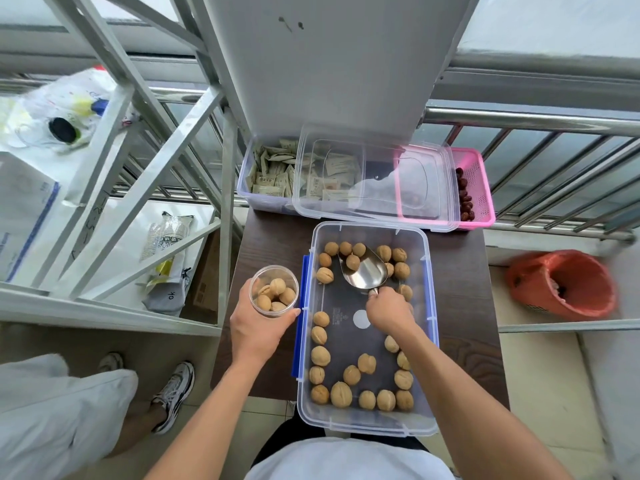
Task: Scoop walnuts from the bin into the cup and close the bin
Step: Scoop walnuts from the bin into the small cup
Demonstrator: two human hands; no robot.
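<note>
A clear plastic bin (429, 341) with blue side latches sits open on a dark wooden table, with several walnuts (341, 393) scattered around its floor. My right hand (389, 311) reaches into the bin and grips the handle of a metal scoop (365, 273); one walnut lies in the scoop. My left hand (258, 327) holds a clear round cup (274, 291) just left of the bin, with several walnuts in it. The bin's clear lid (375, 187) lies beyond the bin, across two other containers.
Behind the bin stand a clear box of paper sachets (266, 174) and a pink basket with red dates (474, 188). A metal shelf frame (156, 161) rises at left, a railing at right. An orange-lined waste basket (562, 284) sits right. Another person's legs (69, 410) are at lower left.
</note>
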